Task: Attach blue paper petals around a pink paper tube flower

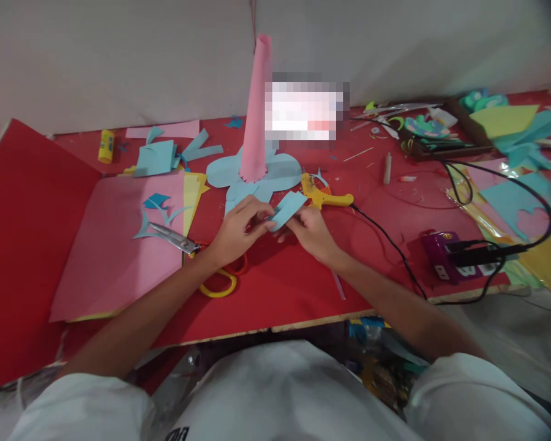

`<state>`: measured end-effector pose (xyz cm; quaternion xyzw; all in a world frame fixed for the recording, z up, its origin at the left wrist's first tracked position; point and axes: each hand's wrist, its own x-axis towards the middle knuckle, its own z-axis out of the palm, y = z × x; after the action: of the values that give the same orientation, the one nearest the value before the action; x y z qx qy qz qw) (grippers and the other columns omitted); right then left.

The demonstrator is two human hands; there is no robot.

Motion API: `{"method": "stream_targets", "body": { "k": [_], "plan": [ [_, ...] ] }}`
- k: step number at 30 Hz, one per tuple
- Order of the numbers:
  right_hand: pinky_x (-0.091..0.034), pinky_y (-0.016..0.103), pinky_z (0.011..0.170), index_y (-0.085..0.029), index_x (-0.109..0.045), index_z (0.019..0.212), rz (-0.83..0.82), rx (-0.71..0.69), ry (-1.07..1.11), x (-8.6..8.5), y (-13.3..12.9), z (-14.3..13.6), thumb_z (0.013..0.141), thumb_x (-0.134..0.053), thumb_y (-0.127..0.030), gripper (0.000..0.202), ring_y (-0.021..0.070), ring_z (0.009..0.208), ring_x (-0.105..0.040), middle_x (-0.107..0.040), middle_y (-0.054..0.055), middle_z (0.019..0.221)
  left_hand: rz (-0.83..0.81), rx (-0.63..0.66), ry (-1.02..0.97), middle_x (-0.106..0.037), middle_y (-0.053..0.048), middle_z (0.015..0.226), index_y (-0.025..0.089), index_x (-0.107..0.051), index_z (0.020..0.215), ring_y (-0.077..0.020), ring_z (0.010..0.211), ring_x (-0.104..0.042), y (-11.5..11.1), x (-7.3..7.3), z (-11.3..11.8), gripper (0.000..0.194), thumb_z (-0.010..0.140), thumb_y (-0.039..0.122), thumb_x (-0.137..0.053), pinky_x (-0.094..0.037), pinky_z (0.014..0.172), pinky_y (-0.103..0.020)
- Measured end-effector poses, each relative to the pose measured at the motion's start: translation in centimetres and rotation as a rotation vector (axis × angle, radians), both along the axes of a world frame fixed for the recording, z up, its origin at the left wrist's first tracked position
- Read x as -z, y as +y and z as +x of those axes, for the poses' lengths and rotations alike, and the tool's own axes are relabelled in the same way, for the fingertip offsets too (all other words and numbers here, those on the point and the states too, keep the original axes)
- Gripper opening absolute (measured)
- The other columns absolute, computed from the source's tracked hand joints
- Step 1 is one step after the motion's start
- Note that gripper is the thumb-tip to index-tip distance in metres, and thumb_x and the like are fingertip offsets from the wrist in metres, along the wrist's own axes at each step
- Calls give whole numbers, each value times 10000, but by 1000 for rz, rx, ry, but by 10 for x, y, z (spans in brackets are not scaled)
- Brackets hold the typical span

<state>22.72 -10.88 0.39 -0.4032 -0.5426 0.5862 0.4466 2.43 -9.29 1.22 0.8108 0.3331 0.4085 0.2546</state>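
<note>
Between my two hands is a strip of light blue paper (286, 209), raised over the red table. My left hand (247, 225) pinches its left end between thumb and fingers. At the right end, the fingers of my right hand (310, 231) close on the same strip. Just beyond stands a tall pink paper cone (257, 110) on a light blue petal-shaped paper base (282, 170). A yellow glue gun (324, 195) lies right of the base, close to my right hand. Scissors (177, 239) with red and yellow handles lie partly under my left forearm.
Pink and yellow paper sheets (119, 245) with blue scraps lie at the left, by an upright red board (27, 245). A glue stick (106, 147) stands behind. At the right are a purple box (441, 254), black cables and a cluttered tray (459, 144). A blurred-out patch hides something behind the cone.
</note>
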Motion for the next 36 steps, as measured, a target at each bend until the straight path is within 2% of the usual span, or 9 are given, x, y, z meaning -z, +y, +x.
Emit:
{"method": "stream_targets", "body": {
  "k": [4,10,16,20,24,26,28,32,36],
  "plan": [
    [-649,280,583,-188,-723,886,23,-21,-8,1,-1,-1,906,-700,-643,456,151,636,-714,-729,30,748,-45,-50,13,-582,-1,917,203,-627,1082,-119,779,-561,1,1,0,205,983,359,-717,-465,710,-239],
    [-636,284,607,-192,-705,952,63,-53,-107,2,-3,1,969,-618,-603,421,150,638,-730,-740,33,827,-130,-36,34,-603,3,890,199,-599,978,-118,772,-573,2,-1,1,169,984,334,-700,-457,704,-238],
    [-615,292,633,-199,-660,882,98,-85,-182,1,-3,1,980,-592,-461,288,162,645,-740,-714,24,828,-108,-25,52,-564,-2,850,196,-559,885,-127,754,-517,2,0,1,148,978,247,-663,-420,679,-250],
    [-634,322,710,-200,-692,968,125,-107,-182,2,-2,1,957,-551,-300,174,164,707,-735,-740,32,909,-120,-9,62,-544,-4,827,195,-572,873,-141,772,-507,3,0,1,164,992,278,-648,-422,708,-264],
    [-632,347,781,-189,-702,1020,142,-134,-167,2,-3,1,882,-549,-188,206,165,746,-724,-756,43,949,-126,-5,66,-564,-18,837,190,-602,848,-149,783,-515,3,-1,1,182,1006,278,-625,-430,724,-272],
    [-628,347,785,-191,-701,1029,142,-130,-154,1,-4,1,877,-602,-225,185,182,801,-728,-761,55,975,-130,-18,63,-568,-19,845,187,-602,841,-146,783,-516,3,-1,1,179,997,267,-636,-428,717,-267],
    [-617,332,749,-199,-698,1028,139,-90,-158,-1,-5,1,909,-655,-333,185,195,825,-724,-758,58,963,-122,-25,47,-565,-15,844,185,-601,840,-140,774,-514,4,-1,1,180,992,269,-647,-422,704,-261],
    [-549,295,659,-212,-707,919,174,52,-248,-5,-5,5,947,-667,-567,358,180,715,-680,-710,25,791,-106,-5,30,-559,-9,850,188,-592,840,-128,738,-501,3,0,1,187,990,280,-656,-415,681,-256],
    [-506,292,634,-218,-707,828,225,142,-266,-8,-2,9,927,-674,-648,442,167,650,-642,-653,0,711,-123,-3,49,-549,-8,853,191,-573,838,-124,721,-499,3,0,1,194,987,281,-660,-417,670,-259]
  ]
}}
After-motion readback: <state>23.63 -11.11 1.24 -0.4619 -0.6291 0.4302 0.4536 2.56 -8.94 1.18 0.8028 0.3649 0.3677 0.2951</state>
